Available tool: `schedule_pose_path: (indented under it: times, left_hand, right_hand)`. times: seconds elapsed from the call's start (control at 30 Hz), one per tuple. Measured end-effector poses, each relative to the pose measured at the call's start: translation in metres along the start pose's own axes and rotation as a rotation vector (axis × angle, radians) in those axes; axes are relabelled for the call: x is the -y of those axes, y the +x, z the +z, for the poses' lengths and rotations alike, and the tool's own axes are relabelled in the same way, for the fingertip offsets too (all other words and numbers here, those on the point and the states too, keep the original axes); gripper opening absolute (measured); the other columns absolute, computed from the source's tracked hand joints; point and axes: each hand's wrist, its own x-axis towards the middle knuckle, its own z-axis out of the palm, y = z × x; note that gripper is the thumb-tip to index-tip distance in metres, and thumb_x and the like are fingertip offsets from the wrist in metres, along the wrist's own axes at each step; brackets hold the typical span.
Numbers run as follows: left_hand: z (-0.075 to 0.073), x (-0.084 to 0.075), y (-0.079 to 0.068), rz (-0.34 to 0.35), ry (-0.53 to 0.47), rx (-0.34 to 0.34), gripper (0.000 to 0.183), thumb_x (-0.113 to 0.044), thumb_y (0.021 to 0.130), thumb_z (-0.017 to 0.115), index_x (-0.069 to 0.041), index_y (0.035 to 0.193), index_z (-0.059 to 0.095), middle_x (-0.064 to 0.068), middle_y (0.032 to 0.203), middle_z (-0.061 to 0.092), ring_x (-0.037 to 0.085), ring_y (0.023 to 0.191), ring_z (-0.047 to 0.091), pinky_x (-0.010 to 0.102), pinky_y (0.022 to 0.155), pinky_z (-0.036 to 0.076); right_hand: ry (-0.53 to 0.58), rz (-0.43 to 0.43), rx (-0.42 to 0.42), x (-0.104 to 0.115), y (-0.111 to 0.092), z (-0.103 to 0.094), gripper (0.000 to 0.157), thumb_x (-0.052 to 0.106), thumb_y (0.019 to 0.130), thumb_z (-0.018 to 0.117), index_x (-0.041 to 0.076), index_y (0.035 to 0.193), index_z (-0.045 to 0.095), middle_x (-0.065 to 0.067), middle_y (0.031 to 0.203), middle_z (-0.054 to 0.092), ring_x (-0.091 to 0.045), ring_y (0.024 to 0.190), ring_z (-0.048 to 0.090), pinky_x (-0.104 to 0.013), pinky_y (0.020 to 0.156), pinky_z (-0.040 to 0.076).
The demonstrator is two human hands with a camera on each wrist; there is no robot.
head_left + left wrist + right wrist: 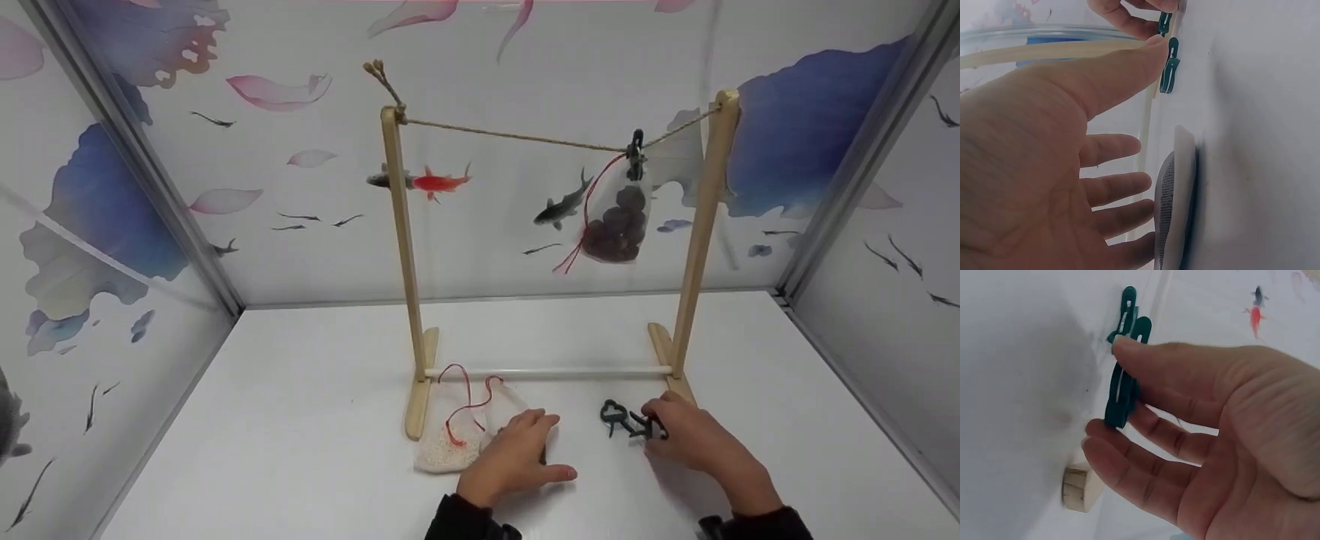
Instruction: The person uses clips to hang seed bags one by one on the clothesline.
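My right hand (705,442) pinches a dark green clothespin (1121,391) between thumb and fingers, low over the table. Beside it, another green clothespin (613,415) lies on the white surface. My left hand (516,457) is spread, fingers extended, over a clear drawstring bag (506,405) that it mostly covers. In the left wrist view the fingers lie close to this bag (1169,197), which has dark contents; whether they touch is unclear. To its left lies a bag of pale grains (448,454) with a red drawstring (469,407).
A wooden rack (405,247) stands behind the hands, with a white crossbar (547,372) near the table. From its twine (517,136) hangs a bag of dark round pieces (619,229), held by a dark clothespin (636,154). Printed walls enclose the table.
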Motion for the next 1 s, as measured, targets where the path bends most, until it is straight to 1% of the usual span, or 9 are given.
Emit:
schedule_pose_path:
  times: [0.1,0.2,0.37,0.47,0.57,0.77,0.9,1.0]
  left_hand:
    - [-0.001,0.000,-0.001,0.012,-0.008,-0.010,0.080,-0.055,0.086,0.076,-0.011,0.148,0.051,0.009,0.149,0.049,0.023,0.140,0.042,0.045,0.111,0.038]
    - [-0.002,0.002,-0.004,0.029,-0.028,-0.033,0.078,-0.054,0.088,0.075,-0.011,0.148,0.050,0.007,0.146,0.051,0.022,0.137,0.046,0.042,0.110,0.040]
    - [-0.008,0.003,-0.011,0.114,-0.058,-0.087,0.075,-0.054,0.091,0.072,-0.008,0.146,0.051,0.005,0.139,0.058,0.019,0.129,0.053,0.037,0.105,0.045]
    - [-0.011,0.001,-0.013,0.167,-0.077,-0.110,0.075,-0.055,0.092,0.071,-0.008,0.147,0.051,0.005,0.138,0.060,0.017,0.127,0.055,0.036,0.104,0.046]
    - [-0.013,0.000,-0.013,0.198,-0.095,-0.124,0.075,-0.055,0.091,0.070,-0.010,0.147,0.051,0.004,0.137,0.061,0.016,0.125,0.057,0.035,0.102,0.047]
    - [-0.015,-0.002,-0.013,0.229,-0.158,-0.131,0.074,-0.058,0.090,0.070,-0.016,0.148,0.051,0.001,0.131,0.065,0.016,0.114,0.064,0.031,0.094,0.051]
    - [-0.016,-0.002,-0.013,0.270,-0.172,-0.161,0.072,-0.057,0.092,0.069,-0.015,0.148,0.051,0.001,0.128,0.066,0.016,0.111,0.066,0.028,0.091,0.051]
    - [-0.017,-0.001,-0.012,0.293,-0.183,-0.183,0.071,-0.055,0.093,0.069,-0.014,0.148,0.051,0.003,0.125,0.068,0.017,0.109,0.067,0.026,0.090,0.052]
  right_hand:
    - [-0.016,-0.067,-0.045,0.006,-0.003,-0.003,0.044,0.006,0.079,0.085,-0.004,0.118,0.067,-0.007,0.105,0.059,-0.019,0.089,0.061,-0.039,0.075,0.055]
    - [-0.032,-0.186,-0.075,0.014,-0.007,-0.005,0.043,0.008,0.079,0.086,-0.001,0.117,0.068,-0.005,0.108,0.061,-0.020,0.093,0.064,-0.036,0.076,0.056]
    - [0.011,-0.385,-0.091,0.031,-0.010,-0.009,0.038,0.013,0.083,0.084,0.005,0.117,0.068,0.000,0.111,0.061,-0.017,0.093,0.065,-0.033,0.076,0.057]
    - [0.051,-0.463,-0.108,0.039,-0.013,-0.010,0.036,0.015,0.086,0.083,0.008,0.118,0.068,0.002,0.113,0.060,-0.014,0.092,0.065,-0.033,0.076,0.057]
    - [0.092,-0.504,-0.111,0.044,-0.014,-0.010,0.036,0.016,0.087,0.082,0.010,0.120,0.068,0.003,0.114,0.060,-0.011,0.090,0.064,-0.032,0.073,0.057]
    - [0.144,-0.517,-0.114,0.050,-0.016,-0.013,0.037,0.020,0.088,0.082,0.012,0.122,0.069,0.005,0.114,0.060,-0.006,0.087,0.060,-0.028,0.069,0.056]
    - [0.166,-0.559,-0.134,0.053,-0.017,-0.014,0.036,0.022,0.088,0.082,0.012,0.121,0.070,0.006,0.112,0.060,-0.006,0.086,0.059,-0.024,0.068,0.055]
    - [0.180,-0.584,-0.151,0.055,-0.018,-0.014,0.036,0.023,0.088,0.082,0.011,0.120,0.071,0.007,0.111,0.060,-0.006,0.086,0.060,-0.024,0.067,0.055]
